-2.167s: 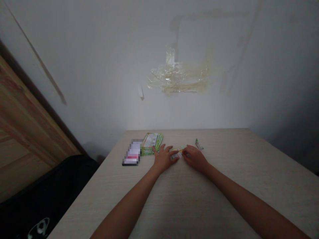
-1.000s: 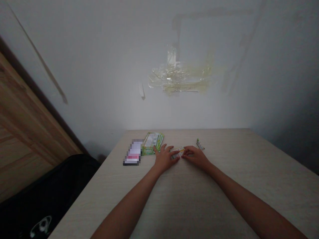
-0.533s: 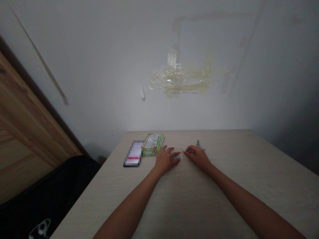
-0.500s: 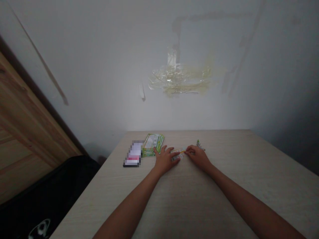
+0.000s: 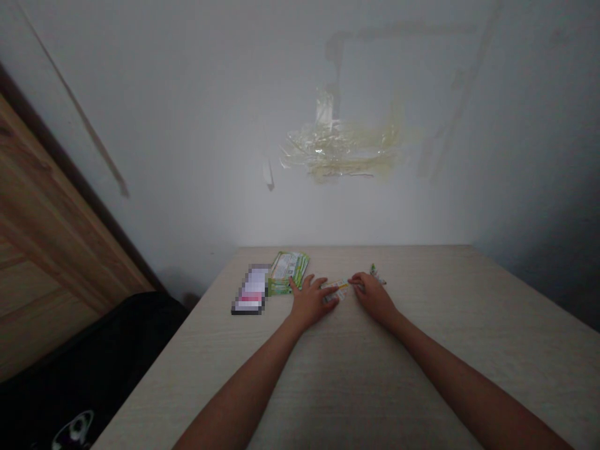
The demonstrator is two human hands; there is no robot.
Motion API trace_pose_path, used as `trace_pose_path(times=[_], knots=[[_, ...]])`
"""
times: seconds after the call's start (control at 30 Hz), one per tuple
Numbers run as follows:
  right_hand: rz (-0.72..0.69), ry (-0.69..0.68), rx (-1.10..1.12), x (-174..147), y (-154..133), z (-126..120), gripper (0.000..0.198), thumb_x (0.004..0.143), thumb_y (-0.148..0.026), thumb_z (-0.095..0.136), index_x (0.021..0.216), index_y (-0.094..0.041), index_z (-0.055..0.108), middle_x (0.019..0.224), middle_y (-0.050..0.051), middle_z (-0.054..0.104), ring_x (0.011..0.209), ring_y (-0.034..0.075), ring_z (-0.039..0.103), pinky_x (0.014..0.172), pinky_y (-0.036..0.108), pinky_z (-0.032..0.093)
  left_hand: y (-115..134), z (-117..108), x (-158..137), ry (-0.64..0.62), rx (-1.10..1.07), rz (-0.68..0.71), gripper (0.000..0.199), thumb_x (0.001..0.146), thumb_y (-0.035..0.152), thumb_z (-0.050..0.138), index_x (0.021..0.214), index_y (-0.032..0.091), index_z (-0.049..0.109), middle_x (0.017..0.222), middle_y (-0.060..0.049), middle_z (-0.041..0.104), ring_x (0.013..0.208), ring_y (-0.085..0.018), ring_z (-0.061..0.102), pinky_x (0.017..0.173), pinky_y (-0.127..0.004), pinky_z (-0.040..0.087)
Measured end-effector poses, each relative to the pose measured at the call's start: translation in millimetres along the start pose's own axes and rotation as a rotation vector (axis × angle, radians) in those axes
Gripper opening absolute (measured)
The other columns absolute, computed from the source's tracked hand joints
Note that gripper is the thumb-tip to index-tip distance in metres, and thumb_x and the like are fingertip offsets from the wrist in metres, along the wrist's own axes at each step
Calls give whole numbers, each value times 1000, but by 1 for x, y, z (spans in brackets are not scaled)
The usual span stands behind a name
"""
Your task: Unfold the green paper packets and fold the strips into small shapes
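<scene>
A small white printed slip with a yellow band [image 5: 341, 287] lies on the table between my hands. My left hand [image 5: 312, 302] rests flat with its fingers spread, the index finger and thumb pressing on the slip's left end. Close to the slip's right end, the fingertips of my right hand [image 5: 372, 297] are pinched together. Whatever they may hold is too small to make out. Just behind the right hand, a small crumpled piece with green and white print [image 5: 376, 272] is partly hidden by it.
A stack of green-and-white printed packets [image 5: 287, 269] lies left of the left hand, near its fingertips. Beside it is a phone-like dark-edged object with a pixelated face [image 5: 250, 294]. The wall [image 5: 356, 212] bounds the table's [image 5: 337, 375] far edge. A black bag-like item [image 5: 117, 350] stands at left.
My right fingertips have shifted slightly to the right, away from the slip, baring more of its right end. My left hand has stayed in place.
</scene>
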State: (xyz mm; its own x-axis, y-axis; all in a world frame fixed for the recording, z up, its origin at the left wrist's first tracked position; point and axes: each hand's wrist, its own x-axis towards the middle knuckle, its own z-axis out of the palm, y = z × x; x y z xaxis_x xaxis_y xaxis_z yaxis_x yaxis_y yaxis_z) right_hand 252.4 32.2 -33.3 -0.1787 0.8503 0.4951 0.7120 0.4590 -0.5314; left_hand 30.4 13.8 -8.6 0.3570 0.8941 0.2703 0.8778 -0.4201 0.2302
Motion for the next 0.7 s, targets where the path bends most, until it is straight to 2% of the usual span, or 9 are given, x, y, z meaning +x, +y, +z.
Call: trace_pose_path(times=[0.37, 0.7], knots=[[13, -2, -28, 0, 1, 2, 25, 83, -10, 49, 105, -19, 55, 106, 9, 68, 105, 23, 60, 95, 44, 47, -3, 3, 0, 20, -8, 12, 35, 86, 60, 53, 121, 54, 59, 140, 5, 54, 136, -35, 34, 103, -81, -6], [-19, 7, -15, 1, 1, 2, 22, 84, -12, 49, 103, -17, 57, 105, 10, 67, 105, 23, 60, 96, 44, 47, 2, -4, -1, -17, 6, -15, 37, 88, 58, 52, 123, 52, 59, 143, 4, 51, 137, -34, 33, 108, -76, -3]])
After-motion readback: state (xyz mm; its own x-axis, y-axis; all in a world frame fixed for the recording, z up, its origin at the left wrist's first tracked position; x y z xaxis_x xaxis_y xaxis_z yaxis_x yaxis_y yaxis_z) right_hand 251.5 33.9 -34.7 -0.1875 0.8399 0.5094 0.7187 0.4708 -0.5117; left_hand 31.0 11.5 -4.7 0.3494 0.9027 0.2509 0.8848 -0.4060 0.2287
